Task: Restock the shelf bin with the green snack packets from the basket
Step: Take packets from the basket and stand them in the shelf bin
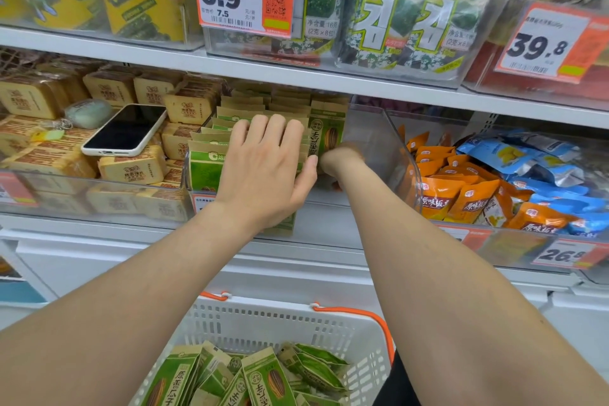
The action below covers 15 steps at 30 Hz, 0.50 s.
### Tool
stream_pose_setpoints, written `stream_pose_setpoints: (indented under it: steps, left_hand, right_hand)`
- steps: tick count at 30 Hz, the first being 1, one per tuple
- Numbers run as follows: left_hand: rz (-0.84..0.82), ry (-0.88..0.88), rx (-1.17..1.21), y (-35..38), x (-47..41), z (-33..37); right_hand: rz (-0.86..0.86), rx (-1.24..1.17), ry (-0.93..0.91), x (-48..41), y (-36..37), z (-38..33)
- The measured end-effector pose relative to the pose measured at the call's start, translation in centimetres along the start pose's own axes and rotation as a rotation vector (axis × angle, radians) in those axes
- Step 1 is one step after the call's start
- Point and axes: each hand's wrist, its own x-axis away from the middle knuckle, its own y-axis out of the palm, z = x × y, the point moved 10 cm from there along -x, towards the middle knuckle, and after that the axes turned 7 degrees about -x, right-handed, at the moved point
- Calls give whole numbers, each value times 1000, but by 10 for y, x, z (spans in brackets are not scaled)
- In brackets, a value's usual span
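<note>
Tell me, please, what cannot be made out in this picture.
Head view:
- Right hand: blurred; fingers hidden behind its own wrist and the left hand; grip unclear.
- Basket: cut off by the bottom edge; packet count unknown.
- Bin label: mostly hidden by the left wrist.

Bright, even store light, faint shadows, sheen on the shelf bin [392, 155] wall, right hand [341, 160] blurred, edges bowed

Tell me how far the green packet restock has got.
Done: rows of green packets already stand in the clear shelf bin. In hand: the left hand presses flat against the rows while the right hand, blurred, reaches in beside them. Left: a pile of packets lies in the basket.
</note>
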Motion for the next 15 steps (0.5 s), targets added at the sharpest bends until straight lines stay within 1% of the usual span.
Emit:
stream_pose_setpoints:
  steps: [3,6,8,10,12,13,14,15]
  left_hand:
    - [43,90,126,-13,4,9]
    - [107,194,155,-31,12,20]
    - [134,227,130,-40,18,24]
    - [112,260,131,-41,27,28]
    - [41,273,180,-32,39,31]
    - [-21,274,202,-24,46,33]
    - [-125,281,207,-11,56,37]
    - [-264,298,187,4,68,43]
  right_hand:
    - [86,31,-61,41,-25,-7]
    - [157,160,-200,85,-45,-17]
    - [182,254,-331,114,-52,-25]
    - [237,330,-500,142,-56,-32]
    - [265,400,-639,170,-55,-32]
    - [270,431,-693,183,-51,-30]
    - [283,463,-747,195,-48,-27]
    - [311,493,-808,209,-46,-24]
